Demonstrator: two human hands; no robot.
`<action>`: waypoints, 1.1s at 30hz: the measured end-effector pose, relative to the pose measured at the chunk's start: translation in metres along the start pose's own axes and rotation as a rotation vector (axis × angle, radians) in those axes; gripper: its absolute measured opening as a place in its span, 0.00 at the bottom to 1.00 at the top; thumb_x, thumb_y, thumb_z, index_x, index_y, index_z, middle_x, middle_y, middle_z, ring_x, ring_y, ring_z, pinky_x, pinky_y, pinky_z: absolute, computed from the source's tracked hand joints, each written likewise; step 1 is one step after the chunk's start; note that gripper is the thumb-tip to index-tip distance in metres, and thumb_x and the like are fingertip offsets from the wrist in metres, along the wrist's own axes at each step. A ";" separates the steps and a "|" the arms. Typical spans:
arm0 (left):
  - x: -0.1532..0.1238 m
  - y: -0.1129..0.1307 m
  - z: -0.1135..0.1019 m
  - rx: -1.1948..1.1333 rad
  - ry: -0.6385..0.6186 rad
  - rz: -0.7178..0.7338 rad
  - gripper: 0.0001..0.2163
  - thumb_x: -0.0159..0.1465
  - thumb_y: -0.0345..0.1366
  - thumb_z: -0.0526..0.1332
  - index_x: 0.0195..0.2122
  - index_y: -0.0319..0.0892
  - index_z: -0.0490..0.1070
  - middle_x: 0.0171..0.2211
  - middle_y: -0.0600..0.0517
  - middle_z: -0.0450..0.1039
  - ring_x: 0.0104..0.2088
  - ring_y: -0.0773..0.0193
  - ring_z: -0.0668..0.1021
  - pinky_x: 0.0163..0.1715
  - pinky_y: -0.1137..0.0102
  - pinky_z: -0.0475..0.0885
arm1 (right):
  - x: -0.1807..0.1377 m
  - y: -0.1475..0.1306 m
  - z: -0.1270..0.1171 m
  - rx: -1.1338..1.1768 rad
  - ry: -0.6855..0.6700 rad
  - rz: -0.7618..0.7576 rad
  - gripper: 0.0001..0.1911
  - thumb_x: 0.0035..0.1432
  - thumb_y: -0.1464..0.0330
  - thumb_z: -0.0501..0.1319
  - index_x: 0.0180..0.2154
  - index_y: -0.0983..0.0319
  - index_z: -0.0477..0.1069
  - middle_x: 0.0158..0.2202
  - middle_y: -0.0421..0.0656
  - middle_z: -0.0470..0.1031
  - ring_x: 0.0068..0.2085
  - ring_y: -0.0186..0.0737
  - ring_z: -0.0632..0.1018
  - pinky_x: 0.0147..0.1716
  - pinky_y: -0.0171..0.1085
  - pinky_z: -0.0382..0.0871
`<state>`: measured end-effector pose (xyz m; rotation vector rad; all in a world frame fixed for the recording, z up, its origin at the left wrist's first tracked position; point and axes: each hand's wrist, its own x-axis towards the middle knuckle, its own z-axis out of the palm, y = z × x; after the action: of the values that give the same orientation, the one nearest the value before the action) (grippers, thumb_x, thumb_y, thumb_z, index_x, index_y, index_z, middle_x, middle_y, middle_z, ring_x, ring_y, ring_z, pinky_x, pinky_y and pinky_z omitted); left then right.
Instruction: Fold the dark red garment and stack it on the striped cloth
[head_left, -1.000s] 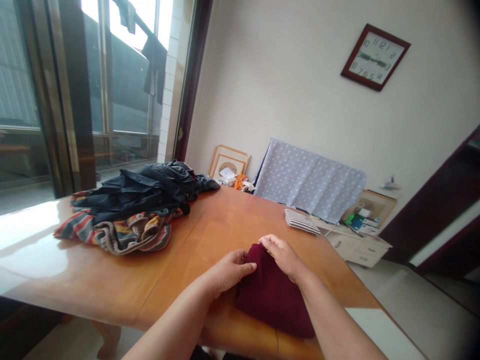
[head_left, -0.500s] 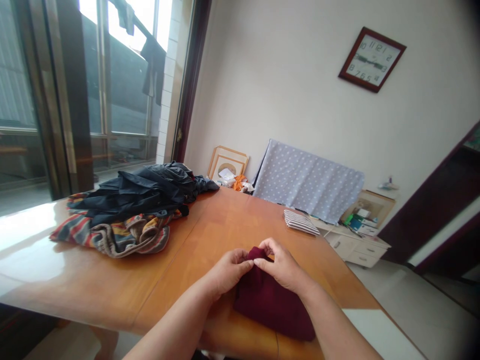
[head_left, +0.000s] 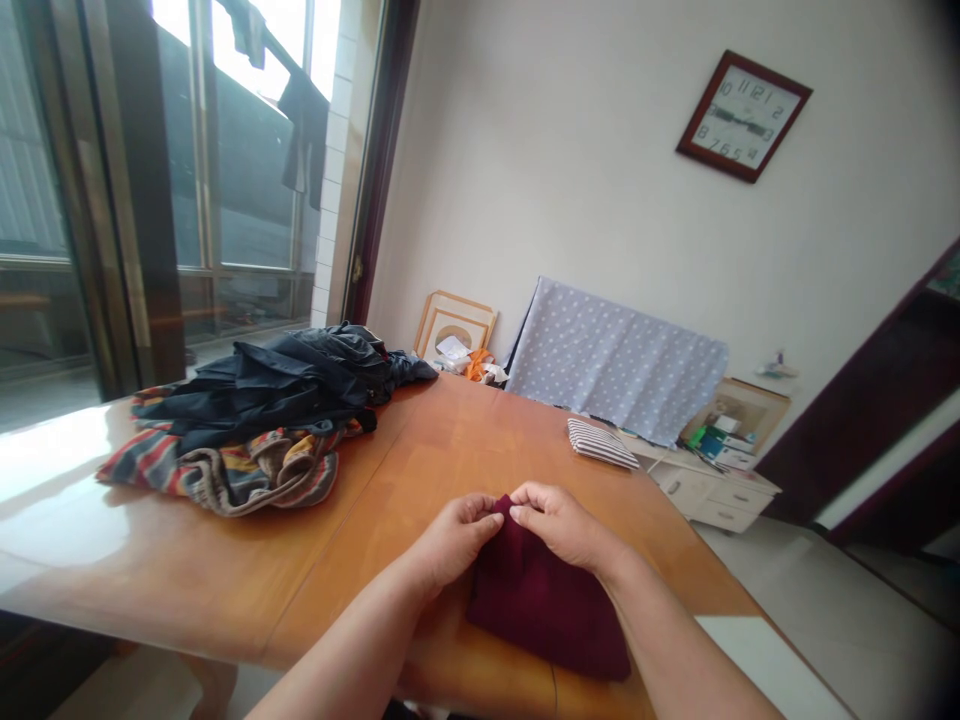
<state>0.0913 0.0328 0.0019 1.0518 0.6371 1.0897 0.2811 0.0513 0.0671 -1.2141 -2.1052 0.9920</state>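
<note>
A folded maroon garment (head_left: 540, 600) lies on the wooden table (head_left: 420, 460) near its front edge. My left hand (head_left: 450, 538) pinches the garment's far corner from the left, fingers closed on the cloth. My right hand (head_left: 562, 525) meets it from the right, thumb and fingers pinched on the same far edge. The two sets of fingertips almost touch above the corner.
A heap of dark and striped clothes (head_left: 255, 420) covers the table's far left. A small folded striped cloth (head_left: 600, 443) lies at the far right edge. Beyond stand a dotted blue cover (head_left: 615, 360), low white drawers (head_left: 712, 495) and glass doors (head_left: 187, 180).
My right hand went from lying flat over the garment's top to pinching its far corner. Both hands drew together at that corner. The garment has stayed in place.
</note>
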 end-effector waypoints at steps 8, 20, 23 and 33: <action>0.001 0.001 0.001 -0.036 -0.032 0.029 0.15 0.58 0.42 0.70 0.43 0.40 0.77 0.39 0.47 0.79 0.38 0.59 0.78 0.42 0.67 0.69 | 0.005 -0.003 0.000 -0.006 -0.034 0.003 0.12 0.62 0.60 0.60 0.33 0.61 0.74 0.30 0.38 0.74 0.33 0.36 0.71 0.35 0.35 0.65; 0.001 -0.002 0.002 0.018 -0.022 0.063 0.14 0.59 0.43 0.71 0.41 0.40 0.74 0.36 0.49 0.76 0.36 0.61 0.77 0.40 0.68 0.69 | 0.016 -0.004 0.008 -0.170 0.066 0.002 0.16 0.63 0.57 0.59 0.28 0.61 0.68 0.26 0.36 0.69 0.29 0.34 0.68 0.30 0.34 0.62; 0.002 -0.003 0.003 -0.005 -0.012 0.064 0.14 0.58 0.44 0.71 0.37 0.40 0.72 0.34 0.50 0.75 0.33 0.64 0.75 0.37 0.69 0.68 | 0.015 -0.001 0.010 -0.171 0.165 -0.036 0.16 0.63 0.54 0.60 0.33 0.60 0.71 0.30 0.38 0.74 0.32 0.36 0.72 0.32 0.34 0.64; -0.003 0.002 0.007 0.050 0.111 -0.039 0.18 0.60 0.50 0.68 0.39 0.42 0.68 0.30 0.56 0.69 0.28 0.71 0.70 0.29 0.75 0.63 | 0.003 0.011 0.013 -0.361 0.186 -0.071 0.24 0.68 0.49 0.52 0.28 0.58 0.68 0.27 0.39 0.73 0.30 0.38 0.71 0.32 0.35 0.62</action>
<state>0.0948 0.0277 0.0061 1.0222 0.7743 1.1085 0.2753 0.0534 0.0508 -1.3304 -2.2186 0.4572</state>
